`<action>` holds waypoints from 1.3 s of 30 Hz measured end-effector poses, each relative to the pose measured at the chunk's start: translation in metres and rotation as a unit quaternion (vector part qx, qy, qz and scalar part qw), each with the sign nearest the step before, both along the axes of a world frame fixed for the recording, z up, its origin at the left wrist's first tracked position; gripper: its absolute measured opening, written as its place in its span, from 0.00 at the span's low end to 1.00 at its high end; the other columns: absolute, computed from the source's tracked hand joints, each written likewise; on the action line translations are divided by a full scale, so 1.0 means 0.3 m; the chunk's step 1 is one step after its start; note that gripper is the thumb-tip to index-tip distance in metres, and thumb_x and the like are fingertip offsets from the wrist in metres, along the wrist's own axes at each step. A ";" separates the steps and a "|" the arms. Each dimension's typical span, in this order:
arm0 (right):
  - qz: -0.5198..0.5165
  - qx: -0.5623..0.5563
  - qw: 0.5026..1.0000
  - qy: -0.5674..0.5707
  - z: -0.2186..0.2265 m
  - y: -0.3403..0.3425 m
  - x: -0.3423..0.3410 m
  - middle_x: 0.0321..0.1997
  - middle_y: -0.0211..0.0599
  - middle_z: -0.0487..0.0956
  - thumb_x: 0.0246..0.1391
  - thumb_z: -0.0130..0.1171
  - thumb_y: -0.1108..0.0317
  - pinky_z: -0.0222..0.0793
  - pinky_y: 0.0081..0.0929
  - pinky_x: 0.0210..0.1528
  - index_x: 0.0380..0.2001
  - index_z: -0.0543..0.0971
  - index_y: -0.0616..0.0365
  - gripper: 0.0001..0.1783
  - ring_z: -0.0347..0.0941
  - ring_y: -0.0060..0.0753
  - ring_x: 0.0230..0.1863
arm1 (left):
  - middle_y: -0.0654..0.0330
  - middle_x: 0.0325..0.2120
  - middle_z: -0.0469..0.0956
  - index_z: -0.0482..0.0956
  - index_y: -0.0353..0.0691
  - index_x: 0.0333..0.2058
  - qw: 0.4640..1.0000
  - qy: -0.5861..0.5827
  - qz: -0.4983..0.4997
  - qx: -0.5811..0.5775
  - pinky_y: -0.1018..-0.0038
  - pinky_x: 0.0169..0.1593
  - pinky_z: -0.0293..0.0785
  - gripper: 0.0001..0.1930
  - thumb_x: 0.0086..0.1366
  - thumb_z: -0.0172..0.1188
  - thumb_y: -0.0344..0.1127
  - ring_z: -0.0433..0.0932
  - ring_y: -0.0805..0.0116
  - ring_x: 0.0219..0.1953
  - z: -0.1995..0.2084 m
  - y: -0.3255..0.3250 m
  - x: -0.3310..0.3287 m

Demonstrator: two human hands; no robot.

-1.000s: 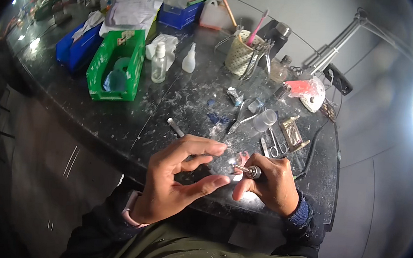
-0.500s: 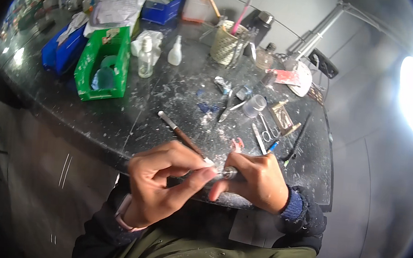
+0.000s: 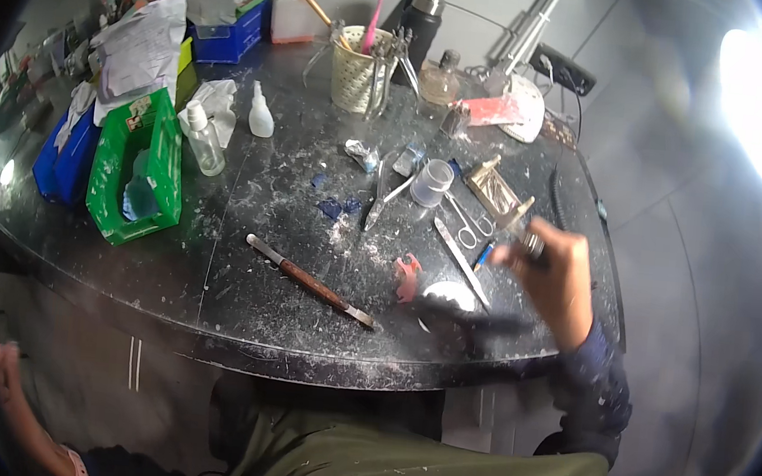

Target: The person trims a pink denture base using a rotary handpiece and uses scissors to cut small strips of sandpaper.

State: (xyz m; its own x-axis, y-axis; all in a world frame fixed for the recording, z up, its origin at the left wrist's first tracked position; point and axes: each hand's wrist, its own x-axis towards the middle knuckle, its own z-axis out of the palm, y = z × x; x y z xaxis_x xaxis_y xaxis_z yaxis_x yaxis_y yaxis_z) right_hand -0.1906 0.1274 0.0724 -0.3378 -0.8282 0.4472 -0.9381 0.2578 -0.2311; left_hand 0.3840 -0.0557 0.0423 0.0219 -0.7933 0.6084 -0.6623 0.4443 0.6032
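Observation:
My right hand, blurred, is raised over the right side of the table. Its fingers are wrapped round what looks like a rotary handpiece with a silvery ringed nose; the grip hides most of it. Far to the left, below the table edge, my left hand has its fingers stretched upward, and I see nothing in it. A small pink curved piece lies near the front of the table, beside a bright white round thing. Left of these rests a brown-handled spatula knife.
Scissors, a flat metal blade, a clear cup and a brass-coloured articulator lie right of centre. A green bin, a spray bottle and a tool basket stand farther back.
My hands have parted: the left dropped far to the lower left, off the table, while the right rose to the right with the handpiece. The whole view has shifted.

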 end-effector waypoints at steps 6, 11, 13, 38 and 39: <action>-0.065 -0.043 0.997 0.024 0.024 -0.222 -0.276 0.27 0.48 0.78 0.46 0.65 0.59 0.70 0.36 0.33 0.30 0.80 0.59 0.14 0.77 0.45 0.29 | 0.57 0.33 0.72 0.74 0.33 0.37 0.990 -0.061 0.052 0.114 0.76 0.47 0.67 0.06 0.65 0.53 0.29 0.72 0.69 0.37 0.025 0.008 -0.096; 0.002 -0.033 0.999 0.007 -0.040 -0.444 -0.548 0.34 0.42 0.79 0.43 0.66 0.64 0.71 0.36 0.39 0.32 0.82 0.57 0.12 0.77 0.45 0.35 | 0.55 0.32 0.76 0.77 0.33 0.34 0.988 -0.144 0.028 0.048 0.73 0.44 0.71 0.06 0.64 0.54 0.29 0.75 0.65 0.35 0.101 0.045 -0.194; 0.009 -0.024 1.000 -0.003 -0.078 -0.515 -0.587 0.33 0.42 0.78 0.42 0.67 0.63 0.71 0.37 0.38 0.31 0.82 0.57 0.12 0.76 0.46 0.35 | 0.54 0.31 0.78 0.79 0.33 0.33 0.983 -0.178 0.029 0.023 0.71 0.43 0.72 0.06 0.63 0.55 0.29 0.77 0.63 0.34 0.132 0.077 -0.226; 0.052 -0.035 0.992 0.105 -0.056 -0.552 -0.486 0.21 0.51 0.76 0.39 0.61 0.74 0.69 0.45 0.29 0.37 0.72 0.57 0.18 0.74 0.57 0.28 | 0.59 0.17 0.78 0.78 0.35 0.23 0.924 -0.103 -0.365 0.036 0.67 0.40 0.75 0.15 0.48 0.70 0.41 0.78 0.64 0.23 0.108 -0.129 -0.805; 0.043 -0.029 0.994 0.095 -0.049 -0.542 -0.476 0.23 0.50 0.77 0.37 0.62 0.74 0.69 0.44 0.30 0.37 0.71 0.59 0.19 0.74 0.56 0.29 | 0.59 0.17 0.78 0.78 0.35 0.23 0.924 -0.104 -0.366 0.036 0.67 0.40 0.75 0.15 0.48 0.70 0.41 0.78 0.64 0.23 0.107 -0.134 -0.846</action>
